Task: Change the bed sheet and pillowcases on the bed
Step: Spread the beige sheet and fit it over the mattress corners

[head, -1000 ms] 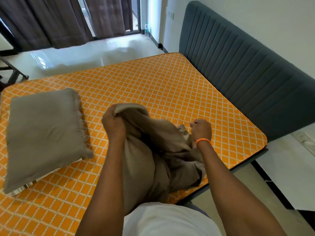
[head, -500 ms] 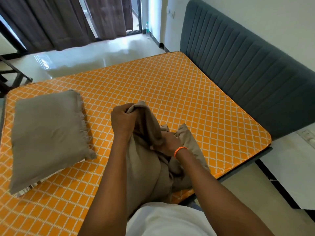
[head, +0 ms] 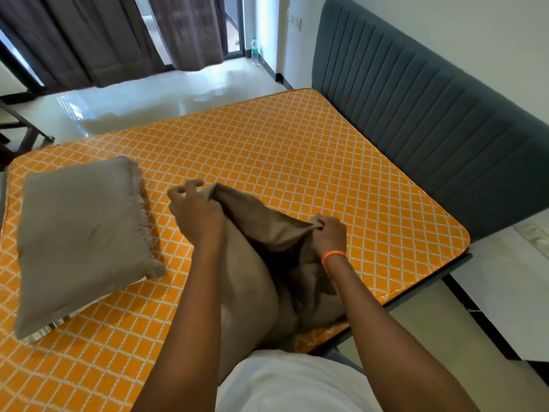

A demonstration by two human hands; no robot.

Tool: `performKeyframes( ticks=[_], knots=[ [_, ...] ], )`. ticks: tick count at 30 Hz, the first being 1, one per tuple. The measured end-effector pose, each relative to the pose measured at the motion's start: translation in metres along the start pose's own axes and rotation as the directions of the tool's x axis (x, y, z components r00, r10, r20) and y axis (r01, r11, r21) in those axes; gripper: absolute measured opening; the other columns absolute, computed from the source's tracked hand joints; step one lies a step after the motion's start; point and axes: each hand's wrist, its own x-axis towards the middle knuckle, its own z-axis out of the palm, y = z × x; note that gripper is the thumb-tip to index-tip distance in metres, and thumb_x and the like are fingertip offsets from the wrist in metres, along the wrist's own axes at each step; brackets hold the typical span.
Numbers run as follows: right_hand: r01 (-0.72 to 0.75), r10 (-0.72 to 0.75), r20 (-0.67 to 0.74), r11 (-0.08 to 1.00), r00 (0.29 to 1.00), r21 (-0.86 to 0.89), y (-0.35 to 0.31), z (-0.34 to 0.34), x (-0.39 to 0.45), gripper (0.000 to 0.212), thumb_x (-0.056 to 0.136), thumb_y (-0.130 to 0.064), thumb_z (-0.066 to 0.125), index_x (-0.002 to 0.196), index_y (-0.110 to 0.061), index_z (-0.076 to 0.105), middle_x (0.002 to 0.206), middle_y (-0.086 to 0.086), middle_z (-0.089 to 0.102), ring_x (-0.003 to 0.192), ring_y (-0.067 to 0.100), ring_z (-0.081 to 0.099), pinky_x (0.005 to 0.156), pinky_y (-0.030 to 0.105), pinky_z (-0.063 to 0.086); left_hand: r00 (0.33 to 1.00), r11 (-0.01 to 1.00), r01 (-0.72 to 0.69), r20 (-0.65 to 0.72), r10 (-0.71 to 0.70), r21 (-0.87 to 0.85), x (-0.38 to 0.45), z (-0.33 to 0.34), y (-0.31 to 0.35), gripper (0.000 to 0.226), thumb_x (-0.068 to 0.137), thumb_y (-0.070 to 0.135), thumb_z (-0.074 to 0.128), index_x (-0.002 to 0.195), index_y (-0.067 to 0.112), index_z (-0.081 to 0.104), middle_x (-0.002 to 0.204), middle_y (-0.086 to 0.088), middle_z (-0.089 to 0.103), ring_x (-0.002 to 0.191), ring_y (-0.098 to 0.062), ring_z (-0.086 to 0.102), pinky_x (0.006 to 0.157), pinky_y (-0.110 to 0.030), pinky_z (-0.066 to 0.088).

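Note:
A bare orange mattress (head: 297, 150) with a white diamond pattern fills the view. In front of me a grey-brown pillowcase (head: 261, 227) is stretched over a pillow that leans against my body. My left hand (head: 196, 212) pinches the left end of the case's open edge. At the right end, my right hand (head: 329, 233), with an orange band on the wrist, grips the same edge. The mouth of the case gapes dark between them. A second pillow (head: 80, 233) in a grey-brown case lies flat on the mattress at the left.
A dark grey padded headboard (head: 416, 114) runs along the right side of the mattress. Glossy floor (head: 148, 96) lies beyond the far edge, with dark curtains (head: 89, 40) and a water bottle (head: 255, 52) by the wall. A dark frame (head: 17, 129) stands at far left.
My right hand came out of the folds and moved right, pulling the case's edge taut. My left hand shifted slightly left, so the opening is now spread wide.

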Motion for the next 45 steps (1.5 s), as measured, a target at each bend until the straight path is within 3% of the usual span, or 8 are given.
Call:
performKeyframes(
  ticks=[6,9,14,26,33,39,42,45],
  knots=[
    [0.293,-0.37,0.333,0.92,0.867,0.26,-0.081,-0.069,0.015,0.02,0.08,-0.004,0.06,0.065,-0.009,0.072,0.062,0.009,0.064,0.059,0.012,0.053,0.057,0.03,0.045,0.712,0.853,-0.507,0.497,0.496,-0.126,-0.037,0.039,0.012,0.07,0.073,0.038,0.073,0.141,0.041,0.056,0.128,0.007,0.066,0.125,-0.026,0.058,0.108,-0.053,0.044],
    [0.404,-0.463,0.361,0.886,0.81,0.228,-0.093,-0.091,0.017,0.015,0.085,-0.012,0.068,0.074,-0.009,0.078,0.071,0.007,0.072,0.065,0.009,0.063,0.061,0.025,0.052,0.802,0.915,-0.337,0.442,0.403,-0.222,-0.056,0.046,0.021,0.028,0.09,0.022,0.07,0.113,0.037,0.076,0.105,0.007,0.075,0.097,-0.023,0.069,0.076,-0.045,0.056],
    [0.315,-0.353,0.144,0.92,0.925,0.232,-0.074,-0.112,0.031,0.022,0.09,-0.006,0.068,0.071,-0.014,0.077,0.064,-0.002,0.07,0.063,0.004,0.063,0.06,0.031,0.055,0.884,0.904,-0.392,0.203,0.421,-0.168,-0.055,0.04,0.022,0.023,0.087,0.011,0.058,0.087,0.028,0.074,0.076,0.005,0.071,0.067,-0.019,0.063,0.055,-0.039,0.046],
    [0.243,-0.204,-0.159,0.927,0.966,0.286,-0.042,-0.15,0.045,0.027,0.082,-0.016,0.058,0.057,-0.007,0.057,0.059,0.007,0.049,0.058,0.02,0.043,0.059,0.034,0.035,0.971,0.94,-0.106,0.17,0.168,-0.324,-0.012,0.059,0.061,0.031,0.096,-0.002,0.039,0.11,0.012,0.063,0.097,-0.012,0.065,0.087,-0.037,0.061,0.06,-0.039,0.032],
    [0.134,-0.245,0.107,0.787,0.964,0.602,-0.033,-0.18,0.08,0.006,0.095,-0.022,0.066,0.1,-0.023,0.067,0.114,0.006,0.068,0.103,0.023,0.066,0.084,0.039,0.054,0.76,0.746,-0.358,0.288,0.582,-0.561,0.006,0.053,0.169,0.038,0.082,0.001,0.055,0.112,0.021,0.064,0.111,0.006,0.064,0.103,-0.008,0.059,0.081,-0.03,0.052],
    [0.334,-0.496,0.344,0.837,0.797,0.434,-0.032,-0.222,0.126,0.045,0.079,-0.034,0.089,0.12,-0.024,0.074,0.118,-0.007,0.073,0.111,0.005,0.067,0.096,0.021,0.052,0.56,0.663,-0.522,0.371,0.741,-0.537,0.01,0.075,0.239,0.049,0.083,0.038,0.084,0.125,0.034,0.059,0.132,0.002,0.055,0.125,-0.012,0.051,0.104,-0.028,0.044],
    [0.477,-0.475,0.109,0.879,0.873,0.013,-0.016,-0.237,0.166,0.025,0.079,-0.04,0.072,0.103,-0.033,0.077,0.099,-0.008,0.076,0.098,0.014,0.071,0.084,0.036,0.058,0.529,0.669,-0.491,0.419,0.738,-0.558,-0.003,0.092,0.27,0.067,0.076,0.039,0.093,0.132,0.034,0.055,0.136,0.014,0.056,0.122,-0.006,0.057,0.099,-0.021,0.047],
    [0.51,-0.504,-0.1,0.859,0.858,0.038,-0.007,-0.258,0.201,0.023,0.087,-0.028,0.062,0.069,-0.014,0.061,0.058,-0.004,0.056,0.067,0.018,0.063,0.062,0.041,0.049,0.577,0.709,-0.546,0.413,0.704,-0.446,-0.011,0.122,0.271,0.059,0.077,0.03,0.091,0.125,0.036,0.057,0.128,0.012,0.063,0.115,-0.012,0.063,0.093,-0.033,0.053]
  ],
)
